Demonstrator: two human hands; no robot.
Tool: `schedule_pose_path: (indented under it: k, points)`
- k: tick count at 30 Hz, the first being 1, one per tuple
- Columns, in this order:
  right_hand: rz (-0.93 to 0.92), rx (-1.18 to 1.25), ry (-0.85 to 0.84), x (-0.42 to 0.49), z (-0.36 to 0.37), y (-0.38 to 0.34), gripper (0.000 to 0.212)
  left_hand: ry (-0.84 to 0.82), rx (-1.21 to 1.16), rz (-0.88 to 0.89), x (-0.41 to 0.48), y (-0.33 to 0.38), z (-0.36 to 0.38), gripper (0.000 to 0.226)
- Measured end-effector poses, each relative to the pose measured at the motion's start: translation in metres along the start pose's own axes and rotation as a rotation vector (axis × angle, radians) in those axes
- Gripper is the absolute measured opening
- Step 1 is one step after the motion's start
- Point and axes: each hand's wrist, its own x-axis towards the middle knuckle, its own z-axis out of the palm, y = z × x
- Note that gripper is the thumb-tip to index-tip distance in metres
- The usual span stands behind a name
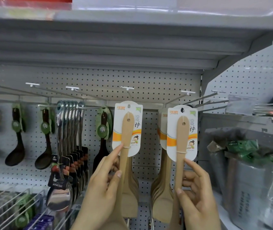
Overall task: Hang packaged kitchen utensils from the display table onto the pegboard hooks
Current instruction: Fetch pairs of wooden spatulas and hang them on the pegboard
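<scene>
My left hand (102, 185) grips the handle of a wooden spatula (125, 135) on a white and orange card, raised to a hook (127, 88) of the pegboard (99, 83). The card's hole sits at the hook's tip. My right hand (197, 195) grips a second carded wooden spatula (181, 135), held up at the neighbouring hook (187, 92). More wooden spatulas (162, 188) hang behind both.
Dark ladles (16, 143) and several steel spoons (69, 146) hang to the left. A dark spatula (101, 143) hangs beside my left hand. A wire basket (7, 208) sits lower left. Wrapped goods (248, 171) fill the right shelf. A shelf (132, 39) overhangs above.
</scene>
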Motion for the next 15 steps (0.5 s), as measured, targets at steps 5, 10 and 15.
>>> schedule_pose_path:
  k: [5, 10, 15]
  points:
    - [-0.002, -0.022, 0.005, 0.003, -0.001, 0.001, 0.103, 0.021, -0.032, 0.006, 0.001, -0.005, 0.0, 0.078]
    - [-0.012, -0.023, 0.012, 0.006, -0.002, 0.001, 0.105, 0.011, -0.05, -0.001, 0.002, -0.008, 0.003, 0.079]
    - [-0.025, -0.017, 0.02, 0.008, -0.002, 0.003, 0.105, 0.0, -0.041, -0.016, 0.005, -0.011, 0.006, 0.078]
